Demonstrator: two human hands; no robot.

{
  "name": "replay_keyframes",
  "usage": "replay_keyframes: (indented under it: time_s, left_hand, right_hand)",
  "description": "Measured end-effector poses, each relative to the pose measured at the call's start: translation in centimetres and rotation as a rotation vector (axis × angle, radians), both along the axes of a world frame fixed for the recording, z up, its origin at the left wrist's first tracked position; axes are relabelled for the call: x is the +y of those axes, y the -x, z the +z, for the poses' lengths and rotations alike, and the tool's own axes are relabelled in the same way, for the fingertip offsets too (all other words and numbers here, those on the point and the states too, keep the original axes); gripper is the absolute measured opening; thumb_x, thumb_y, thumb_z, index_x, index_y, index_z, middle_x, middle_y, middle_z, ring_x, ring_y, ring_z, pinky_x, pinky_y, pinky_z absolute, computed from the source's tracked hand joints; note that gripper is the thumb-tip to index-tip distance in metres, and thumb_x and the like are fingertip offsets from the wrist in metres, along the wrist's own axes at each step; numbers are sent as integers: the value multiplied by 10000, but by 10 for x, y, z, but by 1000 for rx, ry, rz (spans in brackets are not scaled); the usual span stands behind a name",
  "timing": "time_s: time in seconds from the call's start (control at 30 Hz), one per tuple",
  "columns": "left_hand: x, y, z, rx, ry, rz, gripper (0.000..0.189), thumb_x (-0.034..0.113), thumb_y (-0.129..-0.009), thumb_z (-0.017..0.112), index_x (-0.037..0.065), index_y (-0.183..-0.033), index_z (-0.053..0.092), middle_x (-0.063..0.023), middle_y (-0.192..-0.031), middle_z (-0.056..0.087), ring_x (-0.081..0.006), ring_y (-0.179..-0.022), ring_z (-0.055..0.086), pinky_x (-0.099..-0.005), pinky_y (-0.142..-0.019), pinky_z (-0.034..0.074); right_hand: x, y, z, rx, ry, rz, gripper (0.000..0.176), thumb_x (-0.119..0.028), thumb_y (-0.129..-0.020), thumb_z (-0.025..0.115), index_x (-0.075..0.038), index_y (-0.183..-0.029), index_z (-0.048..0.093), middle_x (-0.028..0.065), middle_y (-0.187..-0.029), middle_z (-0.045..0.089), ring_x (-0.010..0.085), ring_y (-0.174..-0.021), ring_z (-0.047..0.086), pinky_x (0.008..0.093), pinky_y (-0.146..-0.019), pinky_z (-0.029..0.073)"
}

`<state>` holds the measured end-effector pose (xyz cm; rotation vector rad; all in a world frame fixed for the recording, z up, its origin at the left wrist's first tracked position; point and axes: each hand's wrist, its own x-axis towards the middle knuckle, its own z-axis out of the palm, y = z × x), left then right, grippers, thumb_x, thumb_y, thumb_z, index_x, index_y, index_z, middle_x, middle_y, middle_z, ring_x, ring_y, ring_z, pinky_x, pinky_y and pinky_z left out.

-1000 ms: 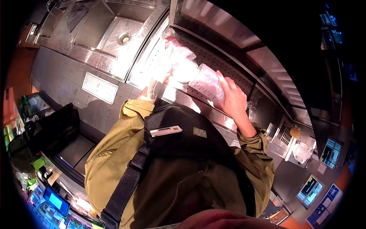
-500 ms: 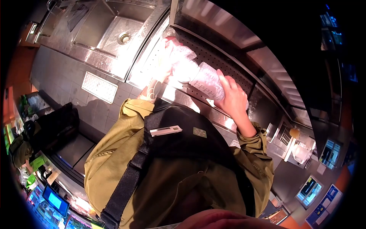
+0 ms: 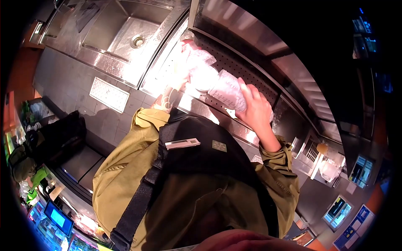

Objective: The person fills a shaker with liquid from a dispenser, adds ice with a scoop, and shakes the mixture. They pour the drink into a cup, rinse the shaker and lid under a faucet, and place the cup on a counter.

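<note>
In the head view, my right hand (image 3: 258, 109) has its fingers curled over the end of a white, roughly cylindrical package (image 3: 227, 89) with rows of printed text. A rounded white crumpled bundle (image 3: 204, 74) adjoins the package's other end. Beside that bundle is my left hand (image 3: 179, 77), washed out by strong glare, so its fingers do not show clearly. Both white things lie over a perforated dark metal tray (image 3: 240, 62) set into the steel counter (image 3: 161, 62).
A steel sink (image 3: 140, 31) with a drain adjoins the counter on the left. A raised glass panel (image 3: 247, 21) borders the tray's far side. Below lies a tiled floor with a white grate (image 3: 109, 95). At far left, a person (image 3: 25, 169) stands near a lit screen (image 3: 58, 217).
</note>
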<state>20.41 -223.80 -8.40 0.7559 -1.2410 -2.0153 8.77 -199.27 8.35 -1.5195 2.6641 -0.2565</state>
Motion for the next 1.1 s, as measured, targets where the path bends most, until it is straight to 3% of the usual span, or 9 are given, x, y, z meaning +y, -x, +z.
replay_keyframes:
  time_s: [0.2, 0.3, 0.6, 0.73, 1.0, 1.1]
  left_hand:
    - [0, 0, 0, -4, 0, -5, 451, 388, -954, 387, 20, -1184, 511, -132, -1103, 589, -272, -985, 590, -416, -906, 459]
    - [-1, 3, 0, 3, 0, -12, 453, 389, -954, 385, 20, -1183, 512, -133, -1102, 590, -273, -984, 590, -418, -905, 460]
    - [3, 13, 1, 23, -9, -11, 459, 393, -952, 377, 20, -1180, 517, -133, -1100, 593, -277, -982, 591, -422, -903, 462]
    - [8, 17, 4, 36, -8, 14, 462, 395, -952, 374, 19, -1178, 519, -134, -1099, 594, -279, -981, 592, -424, -902, 462]
    - [30, 5, 1, 47, -107, 30, 468, 399, -951, 367, 19, -1176, 524, -134, -1096, 597, -282, -979, 593, -428, -900, 464]
    - [41, -9, 0, 71, -233, -14, 471, 400, -950, 365, 19, -1175, 525, -134, -1096, 598, -284, -979, 593, -429, -899, 465]
  right_hand:
    - [-3, 1, 2, 61, -29, 31, 945, -131, -485, 761, -274, -1363, 442, 109, -1146, 573, 317, -810, 632, 397, -692, 540]
    - [-7, 0, 8, 47, -145, 15, 999, -176, -488, 825, -272, -1387, 401, 95, -1173, 562, 328, -911, 618, 406, -731, 534]
    - [-21, 2, 39, 126, -249, 65, 1043, -169, -460, 845, -305, -1391, 395, 94, -1191, 552, 314, -903, 625, 404, -744, 533]
    - [-21, 11, 45, 224, -180, 183, 966, -148, -477, 779, -310, -1360, 423, 88, -1120, 582, 295, -743, 633, 374, -609, 538]
    - [-34, 15, 69, 239, -368, 200, 1064, -127, -471, 820, -346, -1405, 360, 79, -1242, 552, 307, -851, 655, 397, -714, 550]
    - [-28, 22, 64, 96, -273, 176, 1080, -130, -455, 826, -341, -1408, 363, 104, -1244, 555, 304, -894, 655, 392, -748, 548]
